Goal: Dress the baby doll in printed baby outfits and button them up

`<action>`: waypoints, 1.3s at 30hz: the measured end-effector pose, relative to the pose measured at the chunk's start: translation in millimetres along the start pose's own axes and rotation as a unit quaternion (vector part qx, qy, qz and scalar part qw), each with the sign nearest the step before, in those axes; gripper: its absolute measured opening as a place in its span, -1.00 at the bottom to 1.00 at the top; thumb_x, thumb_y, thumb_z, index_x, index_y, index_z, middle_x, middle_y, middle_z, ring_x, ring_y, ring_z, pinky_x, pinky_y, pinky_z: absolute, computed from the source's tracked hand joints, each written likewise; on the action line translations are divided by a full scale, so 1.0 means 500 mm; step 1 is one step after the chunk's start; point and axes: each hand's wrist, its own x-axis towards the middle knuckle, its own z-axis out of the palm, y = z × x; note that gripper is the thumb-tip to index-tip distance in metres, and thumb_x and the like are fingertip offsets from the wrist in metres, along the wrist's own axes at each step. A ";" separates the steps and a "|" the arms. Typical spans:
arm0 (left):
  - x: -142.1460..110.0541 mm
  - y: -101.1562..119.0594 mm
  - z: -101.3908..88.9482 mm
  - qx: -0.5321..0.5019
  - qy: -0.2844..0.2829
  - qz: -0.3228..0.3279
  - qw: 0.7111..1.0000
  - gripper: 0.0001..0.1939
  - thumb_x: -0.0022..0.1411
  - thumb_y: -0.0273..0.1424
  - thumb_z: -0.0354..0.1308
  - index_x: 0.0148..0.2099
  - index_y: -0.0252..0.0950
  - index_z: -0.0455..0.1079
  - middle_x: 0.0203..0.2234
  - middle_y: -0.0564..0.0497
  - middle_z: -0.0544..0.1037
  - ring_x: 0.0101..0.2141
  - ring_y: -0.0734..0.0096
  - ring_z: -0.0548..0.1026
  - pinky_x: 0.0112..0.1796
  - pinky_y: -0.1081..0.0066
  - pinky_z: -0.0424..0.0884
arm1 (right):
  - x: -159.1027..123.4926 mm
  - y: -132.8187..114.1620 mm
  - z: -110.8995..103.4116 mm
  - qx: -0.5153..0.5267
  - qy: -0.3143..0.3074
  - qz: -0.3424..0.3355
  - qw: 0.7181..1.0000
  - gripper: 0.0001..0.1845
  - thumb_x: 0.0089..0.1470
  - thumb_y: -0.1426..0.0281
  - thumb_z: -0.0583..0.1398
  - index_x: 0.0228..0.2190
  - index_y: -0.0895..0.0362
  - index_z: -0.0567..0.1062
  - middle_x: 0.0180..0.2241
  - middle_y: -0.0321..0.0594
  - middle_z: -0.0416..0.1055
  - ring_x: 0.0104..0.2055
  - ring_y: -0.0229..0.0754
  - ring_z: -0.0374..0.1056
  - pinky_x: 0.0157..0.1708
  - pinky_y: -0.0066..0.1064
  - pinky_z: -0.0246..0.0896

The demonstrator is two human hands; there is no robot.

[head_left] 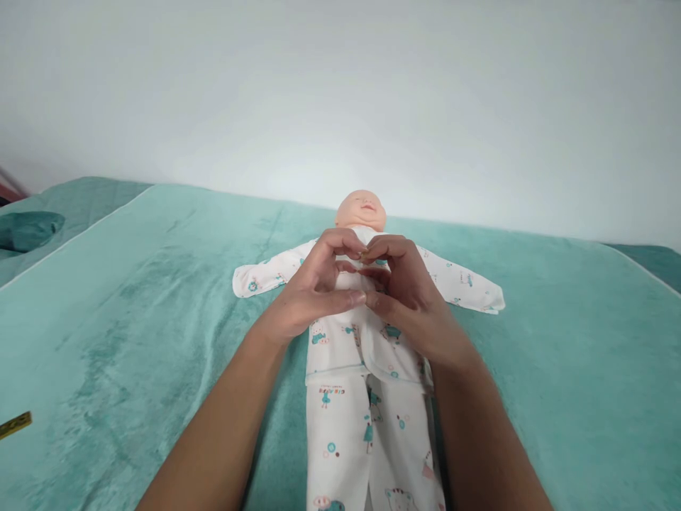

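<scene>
Okay so, the whole background is taken up by a pale wall (340,92), and the space below is covered by a green blanket (159,284). On that, a dressed doll (351,355) is laid out face up, head end toward the wall, arms spread. It's wrapped in a printed white jacket (335,344), with matching trousers (345,426) lower down. Probably pretty light overall; the cloth looks soft and floppy, so it'd be best gripped by the front edges, and the doll itself around the trunk. The smooth-looking head (360,211) might be a bit slippery. The left hand (306,294) and right hand (415,294) are held over the chest, so the doll is placed right under and past the fingers (340,245). Those are curled, thumbs kept apart from them, tips of both hands brought together; nothing pinched can be made out, and whether the jacket is touched can't be told. Smallest of all, a yellow strip (15,424) is cut off at the left edge.
</scene>
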 end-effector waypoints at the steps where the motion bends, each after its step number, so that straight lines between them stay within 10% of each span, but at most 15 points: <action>1: 0.000 0.000 -0.001 0.002 0.000 -0.001 1.000 -0.58 0.08 -0.41 0.28 -0.01 -0.09 0.28 -0.07 0.00 0.23 -0.01 0.27 0.26 -0.05 0.28 0.30 | 0.000 0.000 0.000 -0.002 0.001 0.000 1.000 -0.67 0.10 0.45 0.19 -0.12 -0.09 0.28 -0.04 -0.26 0.18 0.04 -0.15 0.24 0.03 -0.21 0.29; 39: -0.002 -0.004 0.000 0.001 0.010 0.001 1.000 -0.59 0.08 -0.42 0.23 -0.01 -0.11 0.30 -0.06 -0.01 0.26 0.04 0.24 0.25 0.00 0.25 0.27 | 0.001 -0.005 0.005 -0.026 0.024 -0.010 0.999 -0.57 0.06 0.45 0.22 -0.06 -0.10 0.24 0.04 -0.26 0.14 0.12 -0.15 0.18 0.13 -0.17 0.23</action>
